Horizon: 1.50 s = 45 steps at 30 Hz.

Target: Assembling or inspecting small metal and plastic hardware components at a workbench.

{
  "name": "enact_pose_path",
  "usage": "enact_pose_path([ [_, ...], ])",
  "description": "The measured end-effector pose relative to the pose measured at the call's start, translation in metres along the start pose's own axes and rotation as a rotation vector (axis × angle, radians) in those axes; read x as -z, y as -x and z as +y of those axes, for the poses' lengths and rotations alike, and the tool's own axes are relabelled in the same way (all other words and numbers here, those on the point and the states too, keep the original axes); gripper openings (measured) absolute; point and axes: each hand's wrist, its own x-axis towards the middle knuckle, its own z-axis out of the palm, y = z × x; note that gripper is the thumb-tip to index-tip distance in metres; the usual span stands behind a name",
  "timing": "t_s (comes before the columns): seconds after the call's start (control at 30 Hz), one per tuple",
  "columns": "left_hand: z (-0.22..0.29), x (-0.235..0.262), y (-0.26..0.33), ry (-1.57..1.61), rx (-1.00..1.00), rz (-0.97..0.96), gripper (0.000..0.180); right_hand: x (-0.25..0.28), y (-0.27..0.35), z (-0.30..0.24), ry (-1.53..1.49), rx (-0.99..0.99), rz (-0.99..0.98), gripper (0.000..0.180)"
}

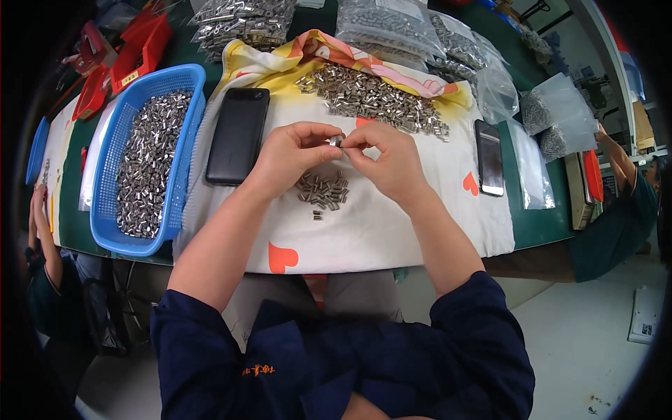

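Note:
Over the middle of the white cloth (392, 241), my left hand (297, 150) and my right hand (383, 155) meet fingertip to fingertip. Between them is a small shiny metal sleeve (336, 141), pinched by the left thumb and forefinger. The right thumb and forefinger close at its other side; whether they grip the same piece or a second one is too small to tell. Just below the hands lies a little pile of metal sleeves (322, 190), with a few set apart at its near edge. A larger heap of similar sleeves (381, 98) spreads beyond the hands.
A blue basket (100, 178) of metal pieces stands left, beside a black power bank (238, 136). A phone (489, 157) lies right. Bags of metal parts (385, 28) line the back; red bins (143, 49) sit far left. Other people work at both sides.

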Motion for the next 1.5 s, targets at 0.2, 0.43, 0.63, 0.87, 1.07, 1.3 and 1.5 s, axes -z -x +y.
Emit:
enact_pose_path([
  [0.2, -0.002, -0.001, 0.0, -0.126, -0.02, 0.03, 0.025, -0.007, 0.004, 0.002, 0.209, 0.137, 0.055, 0.008],
  [0.43, 0.002, -0.001, 0.004, -0.131, 0.069, -0.044, 0.027, 0.009, -0.002, 0.005, -0.054, -0.191, -0.222, 0.013],
  [0.63, 0.005, -0.008, 0.002, -0.2, 0.119, -0.099, 0.025, 0.031, -0.016, 0.053, 0.332, -0.298, 0.23, 0.014],
  [0.87, 0.003, -0.004, 0.005, -0.178, 0.109, -0.098, 0.024, 0.002, -0.021, 0.059, 0.646, -0.008, 0.153, 0.005],
  [1.07, 0.001, -0.004, 0.003, -0.145, 0.107, -0.093, 0.024, 0.006, -0.017, 0.067, 0.61, -0.043, 0.13, 0.003],
  [1.3, 0.001, -0.003, 0.002, -0.15, 0.092, -0.094, 0.024, 0.011, -0.016, 0.065, 0.575, -0.003, 0.081, 0.003],
  [1.5, 0.005, 0.001, -0.002, -0.054, 0.101, -0.057, 0.025, 0.015, -0.019, 0.041, 0.554, -0.031, 0.215, 0.005],
])
